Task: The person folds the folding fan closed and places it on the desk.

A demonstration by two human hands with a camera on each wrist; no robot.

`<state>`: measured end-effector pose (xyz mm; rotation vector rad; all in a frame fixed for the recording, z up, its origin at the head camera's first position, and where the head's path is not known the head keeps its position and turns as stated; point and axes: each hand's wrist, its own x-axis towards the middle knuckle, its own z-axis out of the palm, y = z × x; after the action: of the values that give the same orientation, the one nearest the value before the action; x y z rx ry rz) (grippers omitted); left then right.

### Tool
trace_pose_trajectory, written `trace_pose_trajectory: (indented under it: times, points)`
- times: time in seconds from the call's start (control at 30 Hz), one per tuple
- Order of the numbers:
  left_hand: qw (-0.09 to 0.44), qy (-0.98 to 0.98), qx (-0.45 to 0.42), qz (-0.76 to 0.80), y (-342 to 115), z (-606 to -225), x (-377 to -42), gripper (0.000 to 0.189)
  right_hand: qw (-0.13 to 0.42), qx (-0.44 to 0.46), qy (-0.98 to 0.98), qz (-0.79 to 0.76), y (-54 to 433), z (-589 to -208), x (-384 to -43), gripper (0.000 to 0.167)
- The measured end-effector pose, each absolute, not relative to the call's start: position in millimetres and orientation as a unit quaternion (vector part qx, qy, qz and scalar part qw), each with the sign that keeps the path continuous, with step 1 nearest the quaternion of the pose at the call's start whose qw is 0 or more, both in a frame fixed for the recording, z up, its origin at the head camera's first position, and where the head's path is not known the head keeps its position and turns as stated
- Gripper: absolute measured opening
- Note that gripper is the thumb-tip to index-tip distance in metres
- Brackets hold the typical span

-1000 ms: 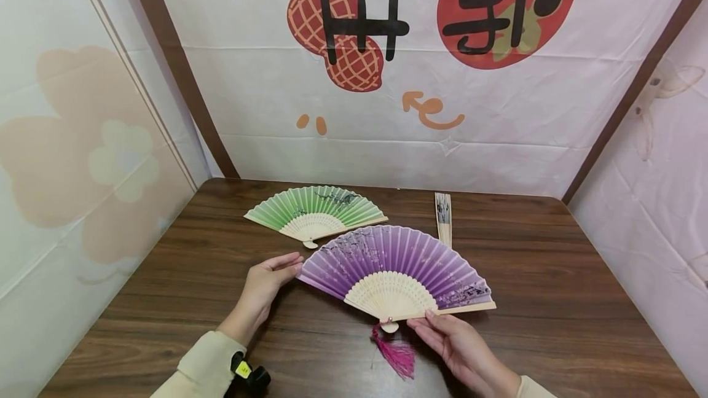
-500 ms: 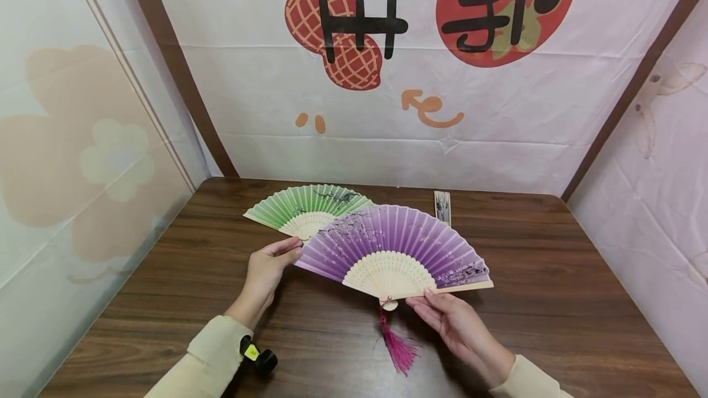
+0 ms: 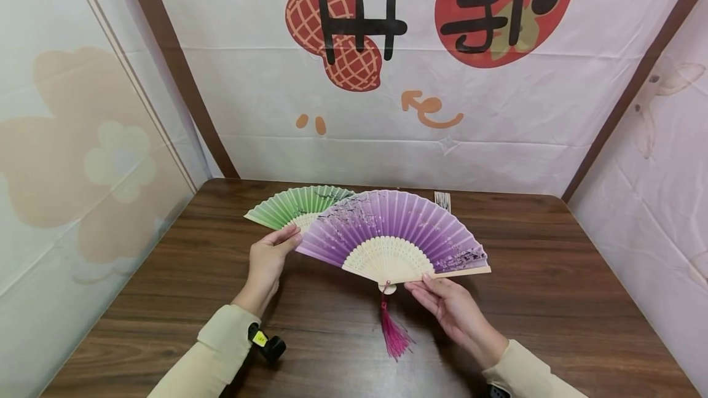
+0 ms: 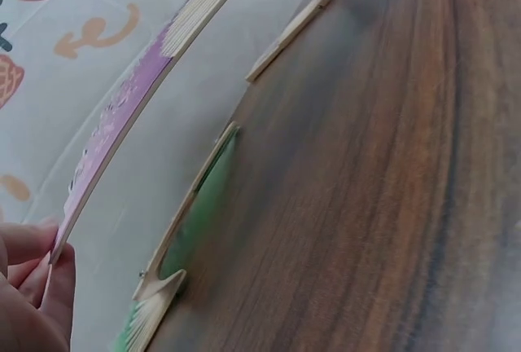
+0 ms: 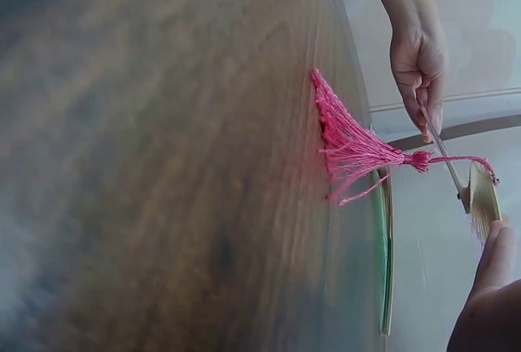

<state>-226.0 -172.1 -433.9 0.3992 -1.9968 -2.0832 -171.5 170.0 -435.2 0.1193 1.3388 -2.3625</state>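
Observation:
A purple folding fan (image 3: 409,226), spread wide, is held up over the table between both hands. My left hand (image 3: 270,263) pinches its left end between thumb and fingers; the left wrist view shows the thumb and fingers on the fan's tip (image 4: 63,234). With thumb and fingers my right hand (image 3: 456,309) grips the lower right guard stick, close to the pivot. From the pivot hangs a magenta tassel (image 3: 394,330), which dangles freely in the right wrist view. Behind the purple fan lies a spread green folding fan (image 3: 287,204), its right part hidden.
A folded fan (image 3: 442,200) lies at the back of the brown wooden table (image 3: 553,275), mostly covered by the purple fan in the head view. A printed cloth wall (image 3: 249,78) stands along the table's back edge, with cloth on both sides too.
Both hands have raised the purple fan off the table and moved it away from the body. The tassel now hangs straight down, and the fan covers more of the green and folded fans.

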Motion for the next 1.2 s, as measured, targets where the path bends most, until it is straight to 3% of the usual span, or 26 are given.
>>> trace_pose_trajectory:
  times: [0.43,0.83,1.2]
  points:
    - [0.124,-0.653,0.146,-0.733,-169,-432,-236,0.039,0.182,0.046,0.488,-0.853,163,-433,-187,0.016]
    - [0.129,-0.598,0.161,-0.775,-163,-431,-243,0.040,0.190,0.035,0.477,-0.857,158,-435,-199,0.020]
    - [0.127,-0.547,0.187,-0.806,-153,-433,-248,0.030,0.189,0.044,0.485,-0.853,155,-436,-203,0.018]
